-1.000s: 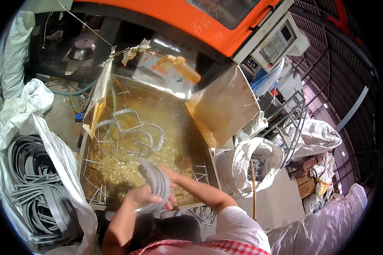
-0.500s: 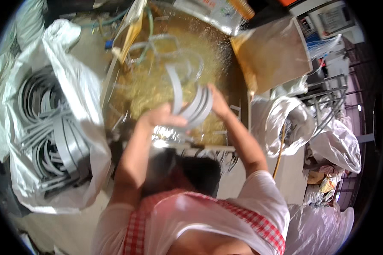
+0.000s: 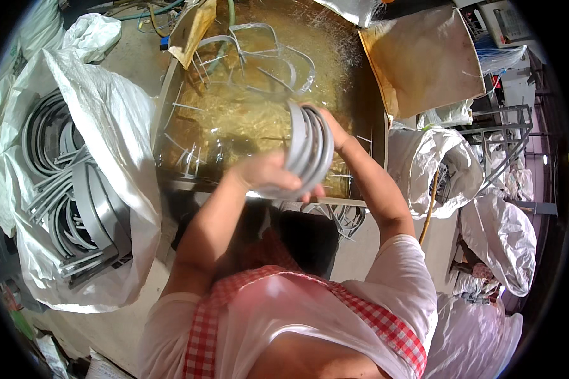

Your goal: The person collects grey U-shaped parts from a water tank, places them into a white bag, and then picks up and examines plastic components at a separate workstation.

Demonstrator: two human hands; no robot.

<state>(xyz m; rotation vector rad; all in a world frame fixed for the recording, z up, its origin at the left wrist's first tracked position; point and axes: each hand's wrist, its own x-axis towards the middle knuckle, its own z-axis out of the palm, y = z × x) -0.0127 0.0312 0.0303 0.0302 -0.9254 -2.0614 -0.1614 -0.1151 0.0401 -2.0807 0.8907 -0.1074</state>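
Note:
Several curved grey plastic strips (image 3: 310, 148) form a nested stack between my two hands, above the near edge of a water-filled tank (image 3: 165, 104). My left hand (image 3: 267, 172), slightly blurred, is closed on the stack's lower left side. Gripping the upper right side, my right hand (image 3: 332, 128) has its fingers partly hidden behind the strips. Loose strips (image 3: 291, 69) lie in the yellowish water beyond, with thin pale pieces (image 3: 186, 155) along the tank's left side.
At left, an open white sack (image 3: 142, 208) is full of curved grey strips (image 3: 95, 208). A brown-stained board (image 3: 427, 63) leans at the tank's far right. Right of the tank stand another white sack (image 3: 408, 170), a thin stick (image 3: 431, 208) and a metal frame (image 3: 506, 129).
Both hands have moved right with the strips. The strip that stood apart on the left is now gathered close with the others. The view has shifted slightly.

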